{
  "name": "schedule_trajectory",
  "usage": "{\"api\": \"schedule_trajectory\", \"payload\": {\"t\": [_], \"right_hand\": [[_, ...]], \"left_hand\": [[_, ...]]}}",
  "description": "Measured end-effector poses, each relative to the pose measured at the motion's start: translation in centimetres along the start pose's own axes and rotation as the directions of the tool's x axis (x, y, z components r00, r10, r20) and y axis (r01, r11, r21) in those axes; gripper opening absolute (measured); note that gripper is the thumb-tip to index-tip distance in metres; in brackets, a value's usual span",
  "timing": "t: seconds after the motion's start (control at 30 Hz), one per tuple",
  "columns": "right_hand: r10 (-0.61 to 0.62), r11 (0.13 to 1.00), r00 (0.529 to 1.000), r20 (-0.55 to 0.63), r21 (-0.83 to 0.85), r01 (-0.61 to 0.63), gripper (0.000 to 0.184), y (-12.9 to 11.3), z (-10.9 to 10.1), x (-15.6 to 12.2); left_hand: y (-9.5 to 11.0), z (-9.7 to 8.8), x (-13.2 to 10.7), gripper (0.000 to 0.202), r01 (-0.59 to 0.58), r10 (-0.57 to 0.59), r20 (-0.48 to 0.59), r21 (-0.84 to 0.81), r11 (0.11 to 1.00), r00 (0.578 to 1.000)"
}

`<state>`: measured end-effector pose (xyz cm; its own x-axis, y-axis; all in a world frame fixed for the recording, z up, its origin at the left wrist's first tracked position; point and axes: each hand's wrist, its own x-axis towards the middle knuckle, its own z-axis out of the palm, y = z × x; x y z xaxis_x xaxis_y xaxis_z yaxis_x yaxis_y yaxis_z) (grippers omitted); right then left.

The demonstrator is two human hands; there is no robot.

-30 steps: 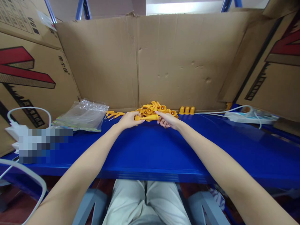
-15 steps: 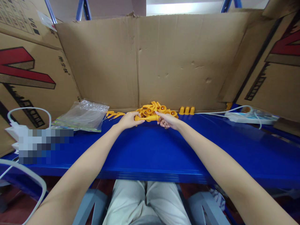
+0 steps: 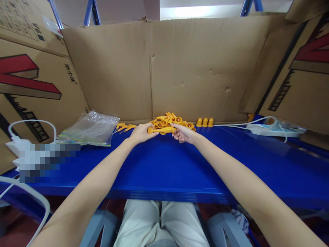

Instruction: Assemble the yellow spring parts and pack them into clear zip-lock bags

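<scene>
My left hand [image 3: 141,133] is closed, thumb and fingers pinching the left end of a yellow plastic piece with a round disc-like end [image 3: 150,130]. A narrow ridged stem runs from it to a thicker yellow plastic cylinder [image 3: 166,130]. My right hand [image 3: 184,133] grips the cylinder's right end, with the index finger laid along it and the other fingers curled. Whether stem and cylinder are one part, I cannot tell. Just behind them lies a pile of yellow plastic parts [image 3: 178,120], several cup-shaped. Left of my left hand are yellow handles with spiral metal tips [image 3: 124,127].
Three yellow caps [image 3: 205,122] stand in a row right of the pile. Clear plastic bags [image 3: 89,127] lie at left, near a white plug and cable [image 3: 23,144]. A white power strip [image 3: 275,129] sits at right. Cardboard [image 3: 195,68] walls the back of the blue table [image 3: 164,168].
Both hands stay nearly in place on the yellow piece. The left fingers have shifted slightly around its round end. The view has tilted up a little.
</scene>
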<state>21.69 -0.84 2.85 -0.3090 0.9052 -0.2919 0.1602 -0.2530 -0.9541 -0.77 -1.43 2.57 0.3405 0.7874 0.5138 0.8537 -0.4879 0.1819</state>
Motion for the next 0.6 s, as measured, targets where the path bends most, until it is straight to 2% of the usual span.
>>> {"api": "schedule_trajectory", "payload": {"t": [0.1, 0.17, 0.27, 0.33, 0.4, 0.47, 0.53, 0.6], "right_hand": [[-0.048, 0.992, 0.995, 0.085, 0.125, 0.037, 0.037, -0.3, 0.1, -0.4], [-0.112, 0.968, 0.989, 0.098, 0.238, 0.086, 0.027, -0.9, 0.3, -0.7], [-0.205, 0.92, 0.979, -0.018, 0.336, 0.199, 0.012, -2.4, 0.4, -1.0], [-0.31, 0.883, 0.939, -0.146, 0.322, 0.341, 0.007, -3.6, 0.1, -0.8], [-0.436, 0.837, 0.852, -0.29, 0.218, 0.502, 0.006, -4.7, -0.4, -0.1], [-0.553, 0.785, 0.717, -0.424, 0.023, 0.619, 0.009, -5.4, -1.0, 1.1], [-0.661, 0.723, 0.558, -0.502, -0.228, 0.652, 0.018, -5.4, -1.4, 2.4], [-0.772, 0.627, 0.405, -0.49, -0.484, 0.61, 0.025, -4.7, -1.7, 3.7]], "left_hand": [[-0.2, 0.1, 0.1, 0.039, -0.009, 0.008, -0.039, -0.021, 1.0, 0.999], [-0.2, 0.2, 0.0, 0.044, -0.05, 0.046, -0.052, -0.071, 0.996, 0.998], [-0.1, 0.3, 0.0, 0.066, -0.098, 0.089, -0.059, -0.17, 0.981, 0.994], [-0.2, 0.5, 0.0, 0.074, -0.117, 0.1, -0.089, -0.213, 0.97, 0.991], [-0.4, 0.6, 0.0, 0.068, -0.129, 0.108, -0.105, -0.224, 0.966, 0.989], [-0.7, 0.8, 0.2, 0.053, -0.114, 0.101, -0.074, -0.205, 0.972, 0.992], [-1.0, 0.8, 0.2, 0.038, -0.096, 0.096, -0.007, -0.173, 0.98, 0.995], [-1.1, 0.8, 0.2, 0.026, -0.101, 0.109, 0.051, -0.143, 0.985, 0.993]]}}
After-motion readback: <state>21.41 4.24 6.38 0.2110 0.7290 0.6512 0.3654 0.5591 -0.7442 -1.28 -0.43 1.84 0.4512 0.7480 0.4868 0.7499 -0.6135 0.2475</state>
